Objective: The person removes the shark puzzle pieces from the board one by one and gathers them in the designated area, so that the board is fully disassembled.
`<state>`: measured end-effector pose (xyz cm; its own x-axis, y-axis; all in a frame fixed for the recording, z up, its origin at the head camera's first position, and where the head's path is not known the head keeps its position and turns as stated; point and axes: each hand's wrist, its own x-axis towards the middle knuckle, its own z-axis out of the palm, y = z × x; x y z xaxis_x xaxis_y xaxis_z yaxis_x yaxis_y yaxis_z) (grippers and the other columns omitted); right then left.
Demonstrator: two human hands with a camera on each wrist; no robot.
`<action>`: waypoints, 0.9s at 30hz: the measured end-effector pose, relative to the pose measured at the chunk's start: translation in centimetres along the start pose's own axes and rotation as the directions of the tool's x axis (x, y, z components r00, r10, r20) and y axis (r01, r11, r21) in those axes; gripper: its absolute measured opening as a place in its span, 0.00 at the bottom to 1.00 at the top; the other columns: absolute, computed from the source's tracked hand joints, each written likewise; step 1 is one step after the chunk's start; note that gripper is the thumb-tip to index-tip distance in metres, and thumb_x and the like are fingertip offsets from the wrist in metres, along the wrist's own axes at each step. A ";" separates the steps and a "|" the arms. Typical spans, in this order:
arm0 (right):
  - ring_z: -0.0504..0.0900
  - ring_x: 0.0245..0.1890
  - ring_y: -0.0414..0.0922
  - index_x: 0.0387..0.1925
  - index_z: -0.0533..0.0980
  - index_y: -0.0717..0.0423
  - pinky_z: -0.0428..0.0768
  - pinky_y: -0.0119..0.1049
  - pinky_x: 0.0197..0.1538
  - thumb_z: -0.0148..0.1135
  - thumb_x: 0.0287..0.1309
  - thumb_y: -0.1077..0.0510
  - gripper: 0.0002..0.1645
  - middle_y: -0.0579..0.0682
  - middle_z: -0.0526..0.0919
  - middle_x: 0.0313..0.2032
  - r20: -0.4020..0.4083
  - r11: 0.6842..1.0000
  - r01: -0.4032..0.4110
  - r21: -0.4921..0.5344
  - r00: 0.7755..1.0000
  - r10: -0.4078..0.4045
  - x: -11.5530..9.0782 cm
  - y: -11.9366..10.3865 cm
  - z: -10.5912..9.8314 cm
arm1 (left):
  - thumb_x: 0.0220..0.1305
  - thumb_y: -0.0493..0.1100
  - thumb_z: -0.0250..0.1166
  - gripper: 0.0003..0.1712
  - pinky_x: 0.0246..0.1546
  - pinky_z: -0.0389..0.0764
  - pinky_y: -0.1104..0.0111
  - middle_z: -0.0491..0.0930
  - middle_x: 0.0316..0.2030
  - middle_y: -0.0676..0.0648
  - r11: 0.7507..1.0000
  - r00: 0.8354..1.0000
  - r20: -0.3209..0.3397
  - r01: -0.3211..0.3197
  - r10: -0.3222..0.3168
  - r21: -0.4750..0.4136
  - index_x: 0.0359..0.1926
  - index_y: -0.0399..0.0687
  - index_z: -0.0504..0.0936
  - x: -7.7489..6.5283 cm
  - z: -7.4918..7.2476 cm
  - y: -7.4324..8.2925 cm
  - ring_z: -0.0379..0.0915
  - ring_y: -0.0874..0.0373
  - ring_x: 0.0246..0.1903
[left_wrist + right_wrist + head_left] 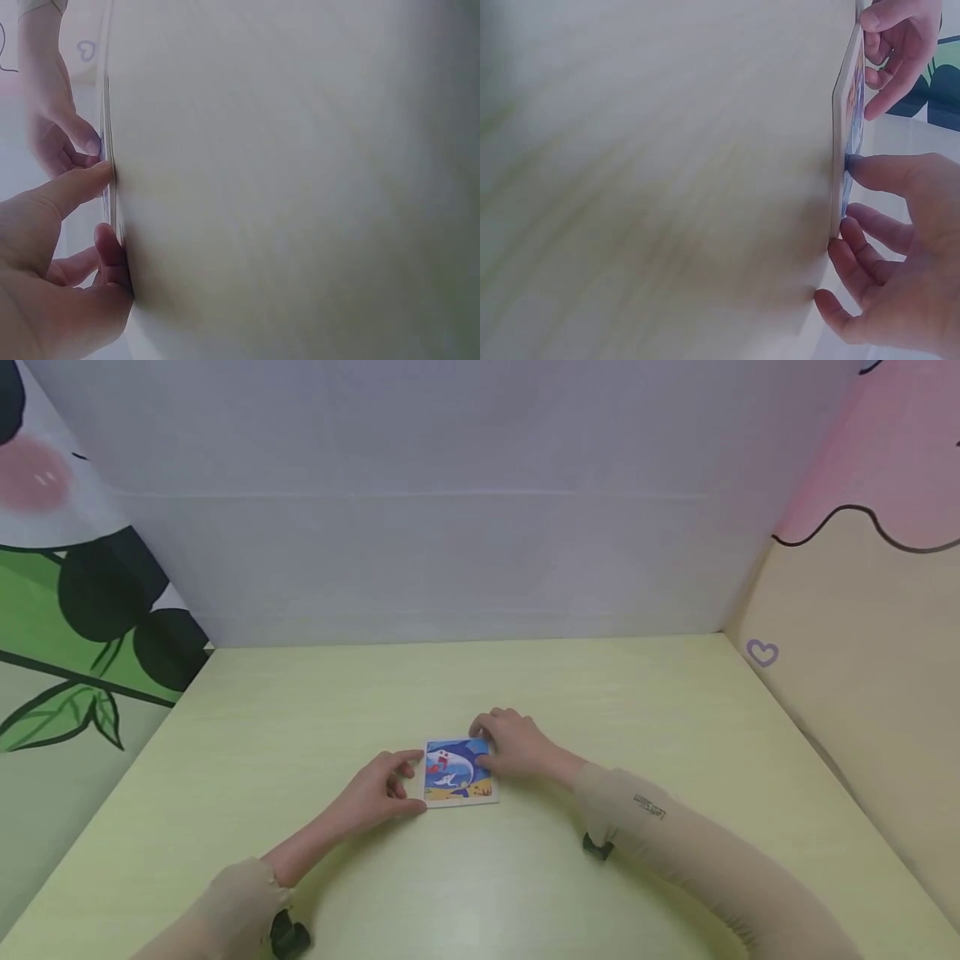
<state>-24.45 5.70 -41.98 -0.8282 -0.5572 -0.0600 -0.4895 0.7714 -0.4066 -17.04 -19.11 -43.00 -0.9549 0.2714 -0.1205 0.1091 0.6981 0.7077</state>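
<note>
A small square picture board with a pale rim lies flat on the table. Its print shows a blue whale or dolphin, water and yellow sand. My left hand holds the board's left side, thumb by the near corner and index finger by the far one. On the other side, my right hand has its thumb on the picture and curled fingers around the far right corner. In the right wrist view, a dark patch shows under the right thumb; whether it is a loose piece is unclear.
The pale yellow table stretches around the board. A grey-white wall rises at its far edge. Painted panels stand on both sides, a green-and-black one at left and a beige-and-pink one at right.
</note>
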 end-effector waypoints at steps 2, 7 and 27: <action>0.76 0.51 0.47 0.57 0.76 0.50 0.74 0.49 0.56 0.69 0.59 0.50 0.25 0.50 0.80 0.48 0.010 1.000 -0.012 0.006 1.000 0.012 0.1 -0.2 -0.1 | 0.51 0.42 0.77 0.44 0.33 0.75 0.75 0.75 0.46 0.44 1.000 1.000 0.001 0.006 -0.006 -0.002 0.69 0.42 0.69 0.0 -0.1 0.0 0.71 0.59 0.34; 0.75 0.54 0.49 0.57 0.75 0.49 0.72 0.52 0.58 0.68 0.59 0.51 0.25 0.50 0.80 0.50 0.029 0.999 -0.039 0.033 0.999 0.038 0.2 -0.5 -0.3 | 0.51 0.42 0.77 0.44 0.33 0.74 0.75 0.75 0.45 0.44 1.000 1.000 0.000 0.004 -0.004 -0.001 0.68 0.42 0.69 0.1 -0.1 0.0 0.71 0.59 0.34; 0.70 0.52 0.48 0.52 0.76 0.49 0.67 0.50 0.59 0.70 0.58 0.54 0.20 0.48 0.79 0.50 0.076 0.998 -0.054 0.036 0.996 0.051 0.7 -0.9 -0.7 | 0.52 0.41 0.76 0.43 0.33 0.73 0.75 0.74 0.45 0.44 1.000 1.000 0.000 -0.011 0.011 -0.003 0.68 0.41 0.69 0.0 0.1 0.0 0.70 0.59 0.34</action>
<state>-24.78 4.76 -41.05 -0.8290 -0.5389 -0.1495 -0.4340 0.7886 -0.4356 -17.04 -19.07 -43.09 -0.9537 0.2789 -0.1128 0.1185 0.6930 0.7112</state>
